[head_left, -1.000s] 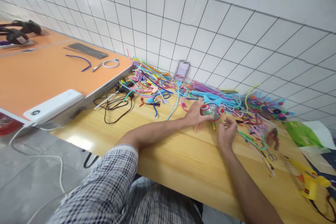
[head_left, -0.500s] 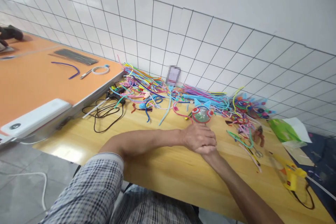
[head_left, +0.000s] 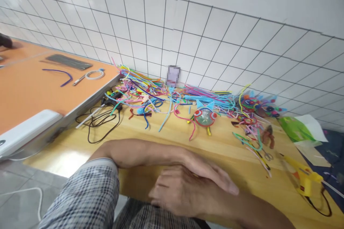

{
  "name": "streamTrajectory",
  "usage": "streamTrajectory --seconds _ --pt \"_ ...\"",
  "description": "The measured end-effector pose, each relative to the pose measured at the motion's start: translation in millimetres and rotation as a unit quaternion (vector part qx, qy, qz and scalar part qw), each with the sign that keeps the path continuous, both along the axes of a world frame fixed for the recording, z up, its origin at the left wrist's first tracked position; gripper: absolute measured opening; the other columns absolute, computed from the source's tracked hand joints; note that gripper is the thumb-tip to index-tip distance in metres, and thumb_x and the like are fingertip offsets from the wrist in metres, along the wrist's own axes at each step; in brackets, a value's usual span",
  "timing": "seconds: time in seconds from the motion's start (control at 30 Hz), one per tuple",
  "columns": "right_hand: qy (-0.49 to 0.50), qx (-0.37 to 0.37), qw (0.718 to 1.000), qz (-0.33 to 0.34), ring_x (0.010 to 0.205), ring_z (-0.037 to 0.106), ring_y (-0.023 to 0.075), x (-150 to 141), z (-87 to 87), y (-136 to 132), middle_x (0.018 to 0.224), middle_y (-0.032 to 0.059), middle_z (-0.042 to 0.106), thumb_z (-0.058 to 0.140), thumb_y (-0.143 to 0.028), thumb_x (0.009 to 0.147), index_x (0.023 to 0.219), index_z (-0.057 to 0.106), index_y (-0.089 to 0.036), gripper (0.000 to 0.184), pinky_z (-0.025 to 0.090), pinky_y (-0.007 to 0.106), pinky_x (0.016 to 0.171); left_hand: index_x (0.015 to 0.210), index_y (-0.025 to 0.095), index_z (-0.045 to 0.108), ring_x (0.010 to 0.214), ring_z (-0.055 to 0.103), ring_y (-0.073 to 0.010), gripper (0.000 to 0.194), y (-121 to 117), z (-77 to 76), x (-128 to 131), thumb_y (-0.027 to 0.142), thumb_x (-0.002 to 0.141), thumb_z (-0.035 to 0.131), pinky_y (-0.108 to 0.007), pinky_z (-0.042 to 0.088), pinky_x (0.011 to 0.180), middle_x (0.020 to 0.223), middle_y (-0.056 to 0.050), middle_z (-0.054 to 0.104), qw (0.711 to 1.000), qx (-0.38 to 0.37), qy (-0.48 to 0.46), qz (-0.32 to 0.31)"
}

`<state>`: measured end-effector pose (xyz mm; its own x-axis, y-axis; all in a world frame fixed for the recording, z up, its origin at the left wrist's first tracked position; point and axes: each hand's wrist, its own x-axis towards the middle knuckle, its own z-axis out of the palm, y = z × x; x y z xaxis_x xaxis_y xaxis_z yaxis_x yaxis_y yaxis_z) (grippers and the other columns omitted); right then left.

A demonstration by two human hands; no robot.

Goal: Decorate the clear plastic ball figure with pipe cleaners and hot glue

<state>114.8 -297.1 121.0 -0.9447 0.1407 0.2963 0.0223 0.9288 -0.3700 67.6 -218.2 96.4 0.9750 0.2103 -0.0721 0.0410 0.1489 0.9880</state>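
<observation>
My left hand (head_left: pixel 212 171) lies across my right wrist and forearm, fingers stretched out together and pointing right, holding nothing. Under it, my right hand (head_left: pixel 176 190) rests near the table's front edge. Its fingers are loosely curled in, tips mostly hidden, and no object shows in them. Beyond both hands, apart from them, a round clear craft figure (head_left: pixel 205 117) stands on the wooden table (head_left: pixel 129 128). It has blue pointed ears, red-rimmed eyes and a red outline. A pink pipe cleaner (head_left: pixel 192 128) curves beside it.
Piles of coloured pipe cleaners (head_left: pixel 209 101) line the wall. At right lie pliers (head_left: pixel 268 136), scissors (head_left: pixel 268 155), a yellow glue gun (head_left: pixel 306 180) and a green packet (head_left: pixel 297 128). Black cable (head_left: pixel 100 139) coils at left, near a white power strip (head_left: pixel 32 130) beside the orange table (head_left: pixel 32 93).
My hands have come apart from their clasp and drawn nearer to me, crossing each other. My left hand now lies flat over my right forearm. The view has shifted slightly.
</observation>
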Motion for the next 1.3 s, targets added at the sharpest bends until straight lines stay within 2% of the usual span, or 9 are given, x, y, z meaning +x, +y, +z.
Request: streamTrajectory --seconds 0.13,0.27,0.4,0.5,0.7,0.77,0.93,1.13,1.3 --pt "0.008 0.002 1.0 -0.01 0.064 0.068 0.0146 17 -19.1 5 0.074 -0.0031 0.077 0.06 -0.04 0.115 0.097 0.076 -0.024 0.029 0.054 0.03 0.065 0.113 0.022 0.081 0.098 0.078 -0.0213 0.073 16 33.1 -63 0.084 0.075 0.088 -0.032 0.062 0.085 0.112 -0.005 0.083 0.996 -0.08 0.046 0.018" --pt "0.046 -0.014 0.998 -0.033 0.067 0.069 0.0142 20 -59.9 14 0.075 -0.0019 0.078 0.058 -0.038 0.115 0.095 0.075 -0.021 0.031 0.054 0.029 0.068 0.11 0.019 0.08 0.089 0.076 -0.0176 0.061 72 58.0 -121 0.073 0.084 0.088 -0.031 0.061 0.084 0.107 -0.008 0.084 0.97 0.002 0.026 0.24" --pt "0.071 -0.01 0.997 -0.029 0.07 0.072 0.0157 9 -100.8 23 0.076 0.0 0.078 0.06 -0.028 0.109 0.105 0.077 -0.02 0.02 0.058 0.028 0.071 0.087 0.016 0.073 0.078 0.072 -0.0164 0.044 133 52.3 -140 0.059 0.087 0.086 -0.029 0.057 0.077 0.086 -0.006 0.08 0.884 0.114 0.04 0.453" --pt "0.064 -0.039 0.996 -0.057 0.071 0.073 0.0152 7 -112.0 27 0.077 0.0001 0.078 0.06 -0.017 0.101 0.109 0.076 -0.02 0.019 0.061 0.027 0.075 0.084 0.017 0.069 0.079 0.072 -0.0171 0.033 168 35.9 -139 0.047 0.096 0.072 -0.029 0.058 0.078 0.085 -0.007 0.08 0.839 0.178 0.091 0.506" --pt "0.05 -0.061 0.995 -0.057 0.072 0.076 0.0151 8 -112.0 28 0.076 0.0001 0.079 0.06 -0.014 0.095 0.106 0.077 -0.02 0.021 0.063 0.026 0.077 0.09 0.017 0.073 0.089 0.074 -0.0217 0.024 220 10.3 -117 0.032 0.101 0.058 -0.03 0.058 0.082 0.089 -0.006 0.079 0.761 0.338 0.194 0.52" --pt "0.039 -0.069 0.995 -0.054 0.075 0.077 0.0148 7 -114.2 29 0.078 0.0003 0.08 0.061 -0.015 0.096 0.108 0.078 -0.019 0.022 0.063 0.025 0.079 0.104 0.016 0.078 0.106 0.075 -0.0254 0.024 233 9.4 -106 0.028 0.103 0.058 -0.034 0.058 0.095 0.106 -0.009 0.082 0.742 0.371 0.206 0.52" --pt "0.02 -0.084 0.995 -0.055 0.078 0.078 0.0149 4 -119.4 29 0.087 0.0004 0.085 0.061 -0.022 0.102 0.108 0.08 -0.02 0.02 0.064 0.025 0.083 0.147 0.019 0.071 0.132 0.069 -0.0294 0.046 260 16.1 -78 0.021 0.112 0.041 -0.04 0.053 0.111 0.151 -0.015 0.071 0.631 0.55 0.352 0.419" --pt "-0.015 -0.093 0.995 -0.037 0.089 0.082 0.0144 6 -110.5 33 0.097 0.0001 0.089 0.062 -0.022 0.106 0.115 0.081 -0.02 0.021 0.064 0.026 0.089 0.146 0.014 0.07 0.128 0.072 -0.037 0.043 280 18.3 -62 0.023 0.108 0.055 -0.045 0.054 0.103 0.148 -0.022 0.069 0.606 0.569 0.427 0.357" --pt "-0.018 -0.1 0.994 -0.037 0.091 0.083 0.0138 4 -109.6 34 0.096 0.0001 0.089 0.064 -0.023 0.107 0.114 0.081 -0.02 0.019 0.063 0.024 0.09 0.13 0.012 0.079 0.125 0.073 -0.0391 0.039 287 18.9 -66 0.021 0.109 0.047 -0.046 0.052 0.099 0.132 -0.023 0.076 0.596 0.578 0.447 0.332"
